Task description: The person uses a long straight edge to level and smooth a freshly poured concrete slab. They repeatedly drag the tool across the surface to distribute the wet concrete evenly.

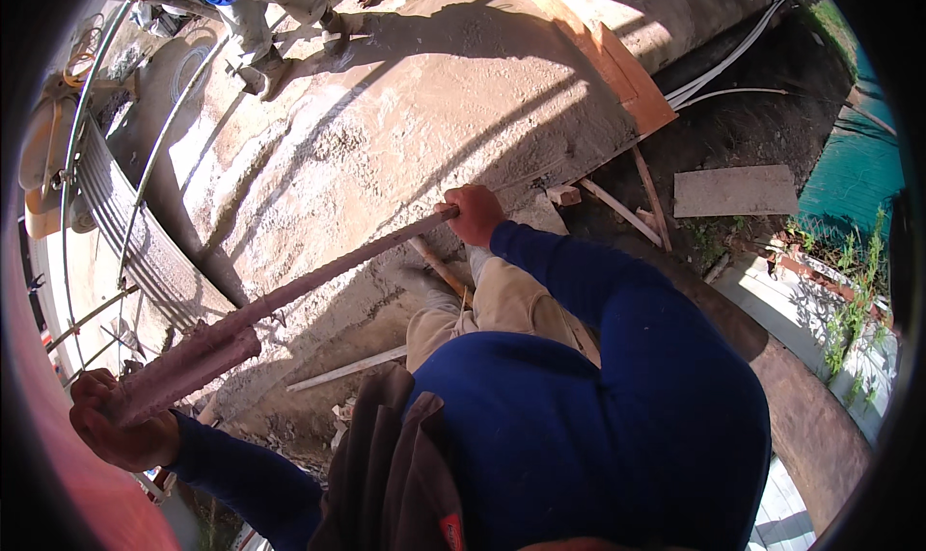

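A long, rough reddish-brown bar (333, 269) slants across in front of me, from lower left up to the middle. A shorter, thicker piece (207, 363) of the same colour lies along its left part; I cannot tell whether the two are joined. My right hand (476, 215) is closed around the bar's upper end. At the far left my left hand (125, 435) grips the thick end from below, its fingers wrapped round it. Beneath the bar spreads a rough, wet-looking concrete surface (405, 117), partly in shade.
Another person's legs (275, 26) stand at the upper left. Near them are a corrugated metal sheet (145, 233) and curved metal rods (159, 146). An orange-brown board (627, 83) borders the concrete on the right. Beyond lie a grey slab (735, 191) and white pipes (719, 64).
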A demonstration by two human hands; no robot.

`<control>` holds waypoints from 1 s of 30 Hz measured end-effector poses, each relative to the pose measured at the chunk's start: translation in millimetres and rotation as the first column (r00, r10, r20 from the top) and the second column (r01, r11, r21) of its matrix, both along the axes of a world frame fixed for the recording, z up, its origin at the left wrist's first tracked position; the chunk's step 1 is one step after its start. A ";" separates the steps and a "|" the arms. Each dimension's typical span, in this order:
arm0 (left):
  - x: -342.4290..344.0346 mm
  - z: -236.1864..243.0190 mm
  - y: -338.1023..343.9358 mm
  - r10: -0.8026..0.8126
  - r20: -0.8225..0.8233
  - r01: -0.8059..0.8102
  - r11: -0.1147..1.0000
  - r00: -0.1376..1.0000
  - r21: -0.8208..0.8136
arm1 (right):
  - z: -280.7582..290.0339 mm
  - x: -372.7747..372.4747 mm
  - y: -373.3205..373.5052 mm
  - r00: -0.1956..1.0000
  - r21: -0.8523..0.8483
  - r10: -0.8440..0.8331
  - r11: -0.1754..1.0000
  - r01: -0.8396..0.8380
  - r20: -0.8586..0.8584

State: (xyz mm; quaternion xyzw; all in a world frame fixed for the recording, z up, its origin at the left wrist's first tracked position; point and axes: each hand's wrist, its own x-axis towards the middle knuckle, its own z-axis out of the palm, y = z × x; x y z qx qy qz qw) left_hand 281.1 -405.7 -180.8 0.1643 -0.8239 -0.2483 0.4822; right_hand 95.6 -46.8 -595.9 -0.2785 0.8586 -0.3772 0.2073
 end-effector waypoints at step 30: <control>-30.5 -129.4 110.0 -0.014 0.021 0.017 0.990 1.000 -0.142 | -86.4 -128.9 47.0 0.993 0.244 0.118 0.963 -0.110 -0.021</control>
